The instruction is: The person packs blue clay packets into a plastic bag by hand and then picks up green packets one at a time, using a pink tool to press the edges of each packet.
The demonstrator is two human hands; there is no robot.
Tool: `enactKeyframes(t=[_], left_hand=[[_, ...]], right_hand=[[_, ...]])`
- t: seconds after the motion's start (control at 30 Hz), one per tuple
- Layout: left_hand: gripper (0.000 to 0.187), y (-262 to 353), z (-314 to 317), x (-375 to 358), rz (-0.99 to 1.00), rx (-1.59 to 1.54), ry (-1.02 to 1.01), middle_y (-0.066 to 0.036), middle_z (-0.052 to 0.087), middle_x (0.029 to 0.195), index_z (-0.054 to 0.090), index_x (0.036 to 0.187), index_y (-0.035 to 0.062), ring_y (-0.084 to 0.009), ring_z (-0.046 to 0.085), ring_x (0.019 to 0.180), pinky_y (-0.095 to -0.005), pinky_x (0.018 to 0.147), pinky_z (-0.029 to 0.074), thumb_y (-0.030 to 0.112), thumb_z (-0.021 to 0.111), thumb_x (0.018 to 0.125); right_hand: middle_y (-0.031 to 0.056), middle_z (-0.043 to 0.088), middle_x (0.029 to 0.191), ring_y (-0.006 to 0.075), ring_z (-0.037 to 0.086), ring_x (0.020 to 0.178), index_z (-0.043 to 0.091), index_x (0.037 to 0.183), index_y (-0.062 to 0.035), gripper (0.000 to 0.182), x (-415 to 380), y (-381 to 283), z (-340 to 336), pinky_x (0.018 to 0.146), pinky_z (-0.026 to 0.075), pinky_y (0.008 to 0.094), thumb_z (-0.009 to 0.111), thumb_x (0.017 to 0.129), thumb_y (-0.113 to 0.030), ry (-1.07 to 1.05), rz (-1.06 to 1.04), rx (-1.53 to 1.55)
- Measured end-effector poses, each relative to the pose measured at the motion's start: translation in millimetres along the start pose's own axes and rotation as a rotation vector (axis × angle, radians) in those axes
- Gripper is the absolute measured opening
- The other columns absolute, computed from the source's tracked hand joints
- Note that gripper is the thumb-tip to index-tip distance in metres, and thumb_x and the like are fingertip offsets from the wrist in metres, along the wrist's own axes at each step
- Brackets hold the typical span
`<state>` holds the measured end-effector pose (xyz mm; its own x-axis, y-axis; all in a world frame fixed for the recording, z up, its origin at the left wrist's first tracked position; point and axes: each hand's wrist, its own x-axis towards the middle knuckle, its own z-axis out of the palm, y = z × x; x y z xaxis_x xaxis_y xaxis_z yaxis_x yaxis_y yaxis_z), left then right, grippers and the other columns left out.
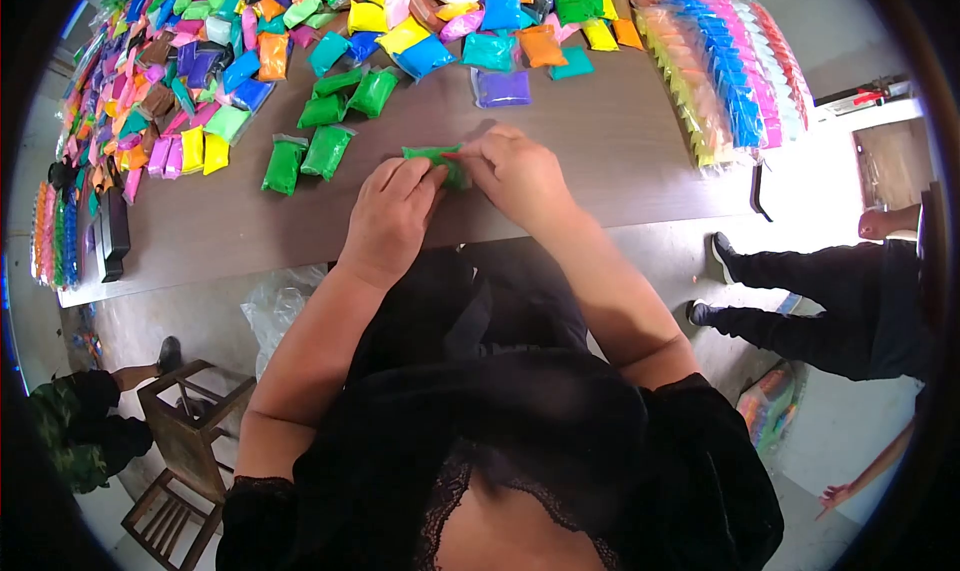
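Near the table's front edge, my left hand (pixel 390 206) is closed on the left part of a green packet (pixel 432 155). My right hand (pixel 510 166) pinches at the packet's right end, where a small red item shows between the fingers; what it is cannot be made out. Several more green packets (pixel 326 151) lie to the left of my hands. Beyond my hands a purple packet (pixel 502 89) lies flat on the brown table (pixel 610 186).
A heap of many-coloured packets (pixel 400 37) covers the far and left side. Rows of joined packets (pixel 735 71) lie at the right edge. A black object (pixel 113 236) stands front left. Wooden chairs (pixel 185 441) and other people (pixel 830 306) are beyond the table.
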<state>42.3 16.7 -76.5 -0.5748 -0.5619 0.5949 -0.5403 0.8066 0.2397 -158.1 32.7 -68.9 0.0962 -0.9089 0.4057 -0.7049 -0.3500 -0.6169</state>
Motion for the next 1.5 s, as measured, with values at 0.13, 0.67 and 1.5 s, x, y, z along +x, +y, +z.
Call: enactKeyframes(t=[0.13, 0.67, 1.5], left_hand=[[0.032, 0, -2, 2, -0.022, -0.012, -0.034, -0.006, 0.061, 0.107, 0.068, 0.105, 0.0047, -0.0275, 0.059, 0.098, -0.0389, 0.086, 0.05, 0.0, 0.075, 0.074], [0.045, -25, -6, 37, 0.14, 0.036, -0.326, -0.016, 0.054, 0.113, 0.06, 0.123, 0.0036, -0.0378, 0.053, 0.105, -0.0485, 0.091, 0.044, 0.014, 0.074, 0.082], [0.042, -44, 13, 58, 0.44, -0.083, -0.253, -0.032, 0.053, 0.132, 0.063, 0.12, -0.0048, -0.049, 0.053, 0.119, -0.0545, 0.1, 0.045, 0.03, 0.062, 0.095]], right_hand=[[0.0085, 0.064, 0.089, 0.0324, 0.065, 0.082, 0.068, 0.088, -0.0126, 0.005, 5, 7, -9, 0.068, 0.054, 0.0428, 0.065, 0.086, -0.015, 0.025, 0.077, -0.182], [0.0045, 0.061, 0.095, 0.0249, 0.064, 0.088, 0.068, 0.1, -0.0178, 0.015, -55, 37, -41, 0.071, 0.056, 0.0374, 0.058, 0.093, -0.025, 0.158, 0.347, -0.308], [0.0096, 0.061, 0.086, 0.0321, 0.064, 0.075, 0.066, 0.078, -0.0114, 0.021, -53, 35, -25, 0.068, 0.052, 0.0457, 0.06, 0.085, -0.03, 0.35, 0.338, -0.354]])
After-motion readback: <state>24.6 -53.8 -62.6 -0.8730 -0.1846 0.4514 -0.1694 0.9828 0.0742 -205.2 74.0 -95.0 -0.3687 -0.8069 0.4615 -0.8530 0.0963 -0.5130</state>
